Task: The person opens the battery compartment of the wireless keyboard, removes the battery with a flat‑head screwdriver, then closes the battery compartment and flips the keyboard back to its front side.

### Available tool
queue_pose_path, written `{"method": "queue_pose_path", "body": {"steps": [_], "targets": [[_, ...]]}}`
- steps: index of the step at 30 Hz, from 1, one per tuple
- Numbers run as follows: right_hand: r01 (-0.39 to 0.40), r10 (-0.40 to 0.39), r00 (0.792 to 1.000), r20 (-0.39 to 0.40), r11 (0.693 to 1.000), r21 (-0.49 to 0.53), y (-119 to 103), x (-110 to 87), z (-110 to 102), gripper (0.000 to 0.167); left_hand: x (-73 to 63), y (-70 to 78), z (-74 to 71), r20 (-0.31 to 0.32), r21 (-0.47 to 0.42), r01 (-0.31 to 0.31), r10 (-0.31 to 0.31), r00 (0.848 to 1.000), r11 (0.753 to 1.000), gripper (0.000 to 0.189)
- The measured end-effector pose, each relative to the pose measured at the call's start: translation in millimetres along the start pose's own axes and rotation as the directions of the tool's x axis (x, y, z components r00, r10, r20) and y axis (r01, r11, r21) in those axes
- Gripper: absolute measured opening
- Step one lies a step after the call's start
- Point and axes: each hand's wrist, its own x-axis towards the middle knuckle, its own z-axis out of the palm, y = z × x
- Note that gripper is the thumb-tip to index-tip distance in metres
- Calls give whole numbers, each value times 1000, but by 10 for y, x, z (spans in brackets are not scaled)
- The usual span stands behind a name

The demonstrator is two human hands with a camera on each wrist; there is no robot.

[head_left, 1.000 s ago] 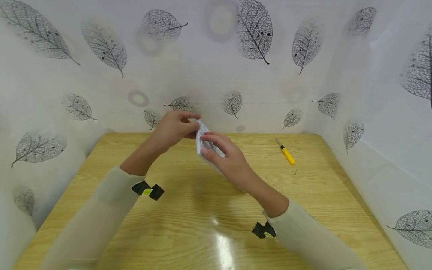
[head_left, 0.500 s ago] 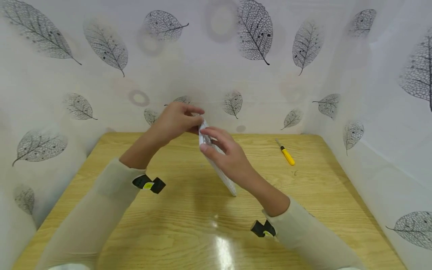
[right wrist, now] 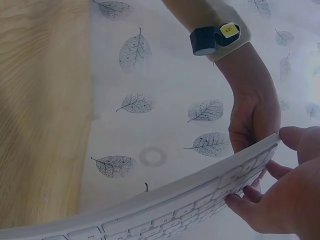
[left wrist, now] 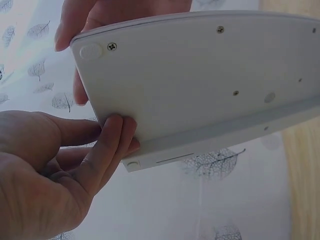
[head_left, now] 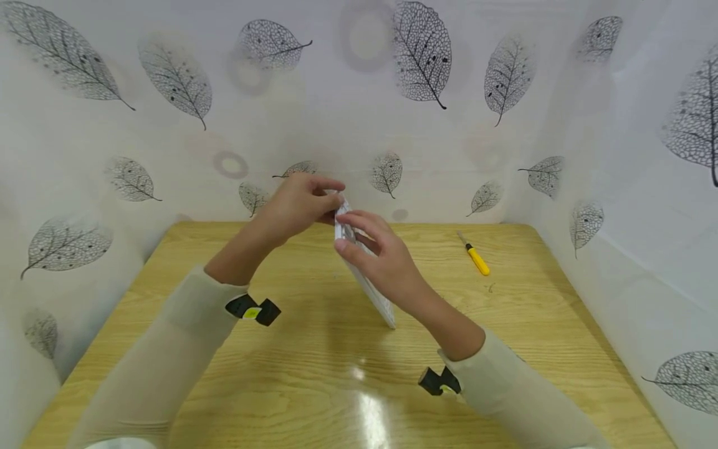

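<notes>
A white keyboard [head_left: 377,298] is held up on its edge above the wooden table in the head view, its far end raised. My left hand [head_left: 294,206] pinches the raised end between thumb and fingers. Beside it, my right hand [head_left: 387,265] grips the near long edge, with the thumb on the rim and fingers over the key side. In the left wrist view the keyboard's underside [left wrist: 175,75] faces me, showing several small screws [left wrist: 112,47] and a round rubber foot [left wrist: 91,51]. White keys [right wrist: 190,210] show in the right wrist view.
A screwdriver [head_left: 478,259] with a yellow handle lies at the back right of the wooden table [head_left: 269,386]. A tiny dark scrap [head_left: 491,287] lies near it. White leaf-print cloth [head_left: 348,125] encloses the table at the back and sides.
Both hands have shifted slightly right with the keyboard. It has turned more edge-on, and its lower end, hidden a second ago, now shows below the right hand. Both grips stay much the same.
</notes>
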Motion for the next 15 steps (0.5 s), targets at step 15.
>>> {"method": "queue_pose_path", "body": {"steps": [15], "targets": [[-10, 11, 1000, -14, 996, 94, -84, -45, -94, 45, -4, 153, 70, 3, 27, -26, 26, 1000, 999, 44]]}}
